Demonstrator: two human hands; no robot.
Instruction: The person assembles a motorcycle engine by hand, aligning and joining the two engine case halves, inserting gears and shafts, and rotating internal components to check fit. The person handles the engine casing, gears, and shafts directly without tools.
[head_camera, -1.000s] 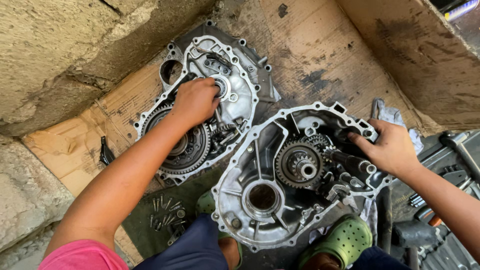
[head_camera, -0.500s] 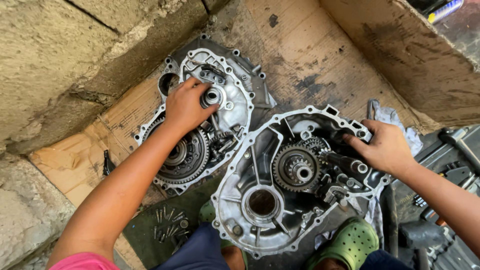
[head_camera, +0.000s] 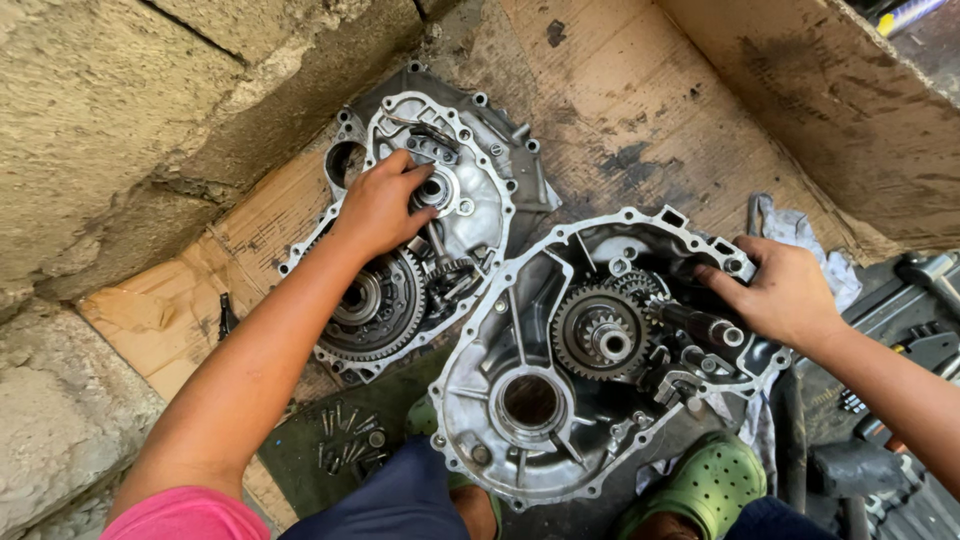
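Since the earlier frame, the left hand (head_camera: 385, 205) is shifting up the left gearbox casing half (head_camera: 480, 170), from the gear cluster toward the bearing bore (head_camera: 437, 190) near the casing's upper end; its fingers are now curling around the edge of that bore, touching it, though whether they are pinching a part cannot be told. The right hand (head_camera: 785, 290) is staying at the far right rim of the right casing half (head_camera: 500, 420), clamped over the rim just beside the shaft (head_camera: 705, 325). Both hands are working well apart, one per casing. The two casings are lying side by side on cardboard (head_camera: 620, 110), touching at their inner edges, long axes running diagonally. The large ring gear (head_camera: 370, 300) is sitting just below the left forearm. Loose bolts (head_camera: 350, 440) are lying near the person's knee.
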